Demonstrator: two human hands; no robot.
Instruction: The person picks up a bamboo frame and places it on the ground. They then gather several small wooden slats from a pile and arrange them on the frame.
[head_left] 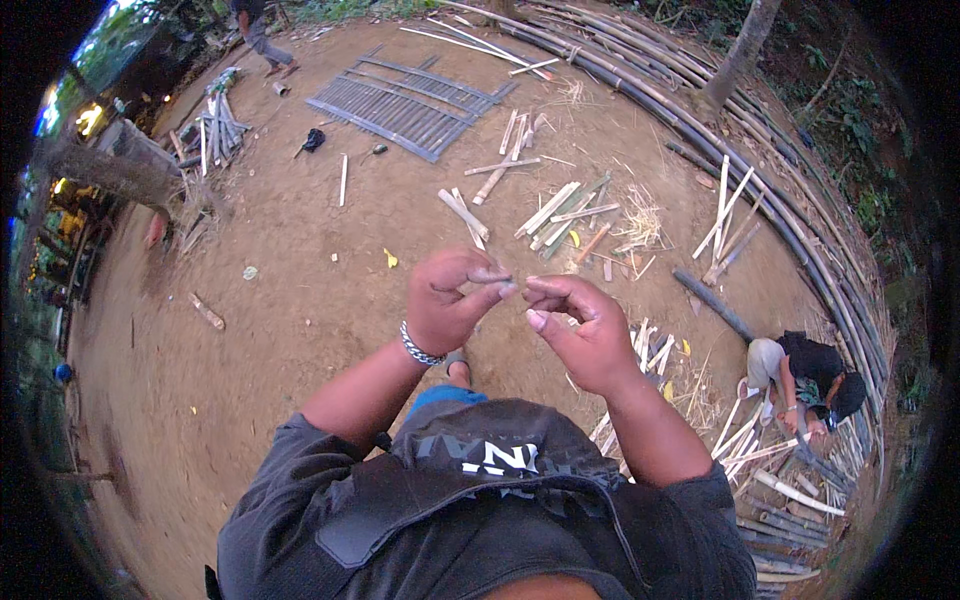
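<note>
My left hand, with a chain bracelet at its wrist, is raised in front of my chest. Its thumb and forefinger are pinched together; anything between them is too small to make out. Close by on the right, my right hand has curled fingers, with a gap between the thumb and forefinger and nothing visible in it. The fingertips of both hands nearly meet. Beyond them on the dirt ground lie split bamboo pieces and a pair of crossed bamboo strips.
A slatted bamboo panel lies farther off. Long bamboo poles line the far right. At the right, a crouching person handles bamboo among cut strips. Another person stands far left, near a stick pile.
</note>
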